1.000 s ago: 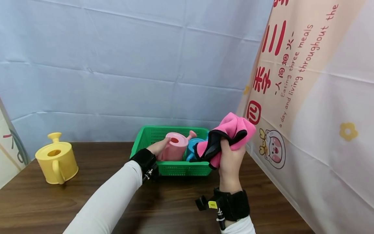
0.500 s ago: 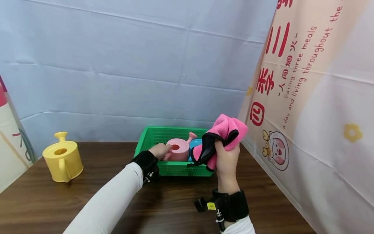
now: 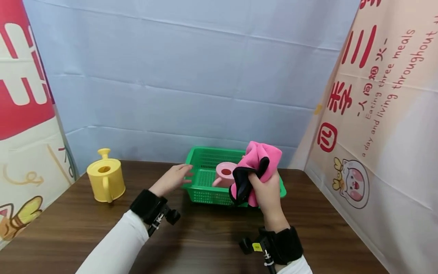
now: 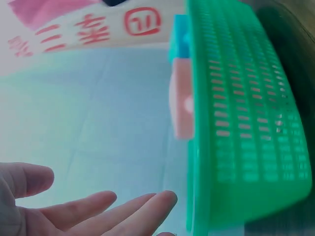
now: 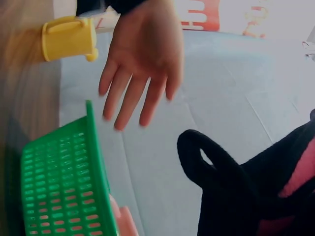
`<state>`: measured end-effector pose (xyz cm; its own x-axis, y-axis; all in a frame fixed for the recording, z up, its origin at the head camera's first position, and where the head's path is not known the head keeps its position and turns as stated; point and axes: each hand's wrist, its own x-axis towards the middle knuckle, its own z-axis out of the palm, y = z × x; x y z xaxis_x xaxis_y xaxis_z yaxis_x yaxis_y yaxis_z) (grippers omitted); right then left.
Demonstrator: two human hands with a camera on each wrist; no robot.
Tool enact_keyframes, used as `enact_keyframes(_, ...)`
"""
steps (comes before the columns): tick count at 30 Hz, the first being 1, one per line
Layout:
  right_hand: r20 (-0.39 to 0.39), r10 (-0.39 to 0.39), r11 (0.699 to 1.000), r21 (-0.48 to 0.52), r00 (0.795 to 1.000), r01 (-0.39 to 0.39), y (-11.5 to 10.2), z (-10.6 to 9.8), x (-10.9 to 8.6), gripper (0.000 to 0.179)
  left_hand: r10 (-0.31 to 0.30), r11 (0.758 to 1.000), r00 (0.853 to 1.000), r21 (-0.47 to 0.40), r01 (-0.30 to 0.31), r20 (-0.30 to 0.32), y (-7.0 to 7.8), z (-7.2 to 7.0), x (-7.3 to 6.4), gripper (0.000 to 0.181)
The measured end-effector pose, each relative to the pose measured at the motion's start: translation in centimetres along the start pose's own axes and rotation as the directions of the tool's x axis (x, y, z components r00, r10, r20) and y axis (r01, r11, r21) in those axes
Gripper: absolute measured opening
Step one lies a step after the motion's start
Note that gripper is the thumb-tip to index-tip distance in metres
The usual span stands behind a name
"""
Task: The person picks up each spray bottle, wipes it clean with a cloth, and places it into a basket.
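A person's left hand (image 3: 172,179), its fingers loosely extended, hovered just beside the left rim of a green basket (image 3: 208,196). On the right, the right hand (image 3: 268,194) gripped a bunched pink-and-black cloth (image 3: 258,156) in curled fingers. A pink watering can (image 3: 224,179) sat inside the basket; a yellow watering can (image 3: 107,184) stood further left.

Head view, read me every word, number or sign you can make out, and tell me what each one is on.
"四季三": right curtain; next character cut off.
"人间烟火": right curtain.
"Eating three meals": right curtain.
"a day and living throughout": right curtain; rest cut off.
Left curtain: white shapes on red, cut off, unreadable.
Yellow tag on right wrist strap: too small to read.
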<state>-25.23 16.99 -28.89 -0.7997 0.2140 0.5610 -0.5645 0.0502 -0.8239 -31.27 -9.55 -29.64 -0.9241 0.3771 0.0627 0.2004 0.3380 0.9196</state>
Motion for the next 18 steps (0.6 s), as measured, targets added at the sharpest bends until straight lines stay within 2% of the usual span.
enact_keyframes(2, 0.023, 0.019, 0.998, -0.055, 1.0, -0.017, 0.1, 0.3, -0.3, 0.031, 0.015, 1.0, 0.999, -0.004, -0.015, -0.031, -0.5, -1.1, -1.3, 0.053)
enact_keyframes(4, 0.038, 0.042, 0.993, -0.109, 0.998, -0.038, 0.1, 0.6, -0.5, 0.03, 0.055, 0.998, 0.993, 0.029, -0.052, -0.103, -1.0, -2.3, -2.6, 0.052)
enact_keyframes(5, 0.049, 0.052, 0.991, -0.126, 0.997, -0.045, 0.1, 0.7, -0.6, 0.031, 0.076, 0.996, 0.983, 0.068, -0.065, -0.165, -1.1, -3.1, -3.1, 0.051)
enact_keyframes(6, 0.062, 0.057, 0.989, -0.138, 0.996, -0.048, 0.1, 0.9, -0.7, 0.03, 0.101, 0.991, 0.966, 0.11, -0.077, -0.238, -1.3, -3.8, -3.7, 0.05)
enact_keyframes(7, 0.074, 0.065, 0.988, -0.148, 0.995, -0.053, 0.1, 1.0, -0.8, 0.03, 0.124, 0.984, 0.937, 0.159, -0.075, -0.327, -1.5, -4.6, -4.3, 0.049)
enact_keyframes(8, 0.086, 0.069, 0.986, -0.155, 0.994, -0.055, 0.0, 1.1, -0.9, 0.03, 0.151, 0.975, 0.896, 0.212, -0.066, -0.418, -1.8, -5.5, -4.9, 0.048)
enact_keyframes(9, 0.101, 0.073, 0.986, -0.155, 0.992, -0.057, 0.0, 1.3, -1.0, 0.03, 0.179, 0.965, 0.842, 0.257, -0.049, -0.51, -2.1, -6.3, -5.4, 0.046)
enact_keyframes(11, 0.126, 0.077, 0.985, -0.165, 0.989, -0.055, 0.1, 1.4, -1.2, 0.031, 0.215, 0.948, 0.721, 0.317, 0.007, -0.659, -3.1, -7.6, -6.2, 0.045)
enact_keyframes(13, 0.156, 0.071, 0.987, -0.155, 0.985, -0.047, 0.1, 1.5, -1.3, 0.033, 0.244, 0.941, 0.595, 0.334, 0.044, -0.766, -4.3, -8.9, -6.6, 0.044)
enact_keyframes(14, 0.174, 0.064, 0.989, -0.146, 0.983, -0.039, 0.1, 1.6, -1.4, 0.033, 0.248, 0.942, 0.542, 0.329, 0.057, -0.803, -4.9, -9.4, -6.8, 0.044)
enact_keyframes(15, 0.196, 0.051, 0.99, -0.136, 0.979, -0.024, 0.2, 1.7, -1.4, 0.033, 0.244, 0.946, 0.5, 0.317, 0.065, -0.831, -5.5, -9.9, -6.9, 0.044)
enact_keyframes(16, 0.214, 0.039, 0.992, -0.128, 0.976, -0.011, 0.2, 1.8, -1.3, 0.034, 0.229, 0.952, 0.473, 0.298, 0.074, -0.851, -6.2, -10.4, -6.9, 0.046)
enact_keyframes(17, 0.229, 0.023, 0.993, -0.117, 0.973, 0.004, 0.2, 1.9, -1.3, 0.033, 0.208, 0.958, 0.451, 0.274, 0.087, -0.868, -6.8, -10.9, -6.9, 0.048)
enact_keyframes(18, 0.243, 0.012, 0.994, -0.108, 0.97, 0.015, 0.2, 2.0, -1.2, 0.033, 0.179, 0.963, 0.444, 0.248, 0.101, -0.878, -7.5, -11.3, -6.8, 0.051)
